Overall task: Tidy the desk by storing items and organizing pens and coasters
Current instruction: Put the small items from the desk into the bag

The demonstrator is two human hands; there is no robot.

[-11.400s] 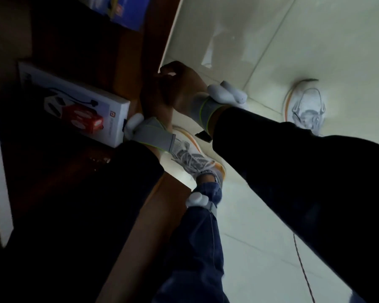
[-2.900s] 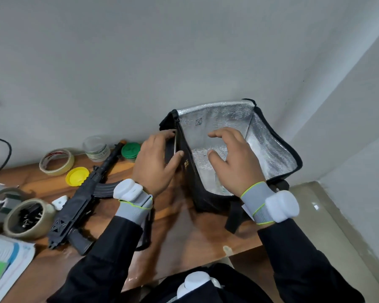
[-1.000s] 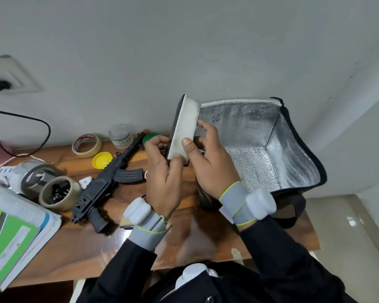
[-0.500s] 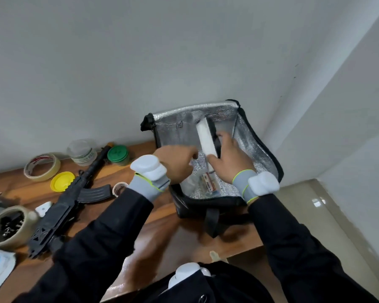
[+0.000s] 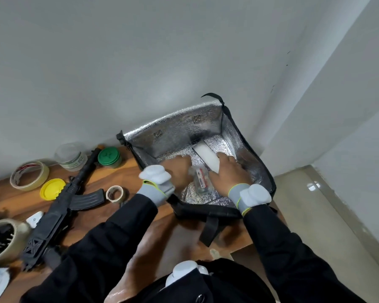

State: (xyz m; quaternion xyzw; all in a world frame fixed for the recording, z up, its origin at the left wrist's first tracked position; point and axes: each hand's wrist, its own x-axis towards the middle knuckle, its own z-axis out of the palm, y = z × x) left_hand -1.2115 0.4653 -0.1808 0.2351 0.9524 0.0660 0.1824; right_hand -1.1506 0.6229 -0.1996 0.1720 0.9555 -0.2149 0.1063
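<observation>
Desk (image 5: 129, 171) corner, storing step: your right hand (image 5: 228, 172) grips the white box (image 5: 206, 157) inside the bag (image 5: 173, 133); I cannot tell how your left hand (image 5: 177, 169) holds its fingers. Next, probably settle it flat.

Bench (image 5: 184, 235): warm brown wood with darker grain. Insulated bag (image 5: 173, 136): black shell and straps, with a silver foil lining embossed in a fine quilted texture; small stitched crossed squares mark its far wall. Inside it, a flat box (image 5: 207, 157) shows plain white, and a clear packet (image 5: 200, 180) bears a red-and-white label. Toy rifle (image 5: 59, 206): matte black. Loose lid (image 5: 52, 189): bright yellow. Jar lid (image 5: 109, 157): green. Clear tub (image 5: 71, 156): green-printed label. Large tape roll (image 5: 29, 174): beige, red print inside. Sleeves (image 5: 109, 248): black. Wristbands (image 5: 153, 192): grey, edged neon yellow-green, each carrying a white pod (image 5: 155, 174). Wall (image 5: 140, 62): pale grey-white.
</observation>
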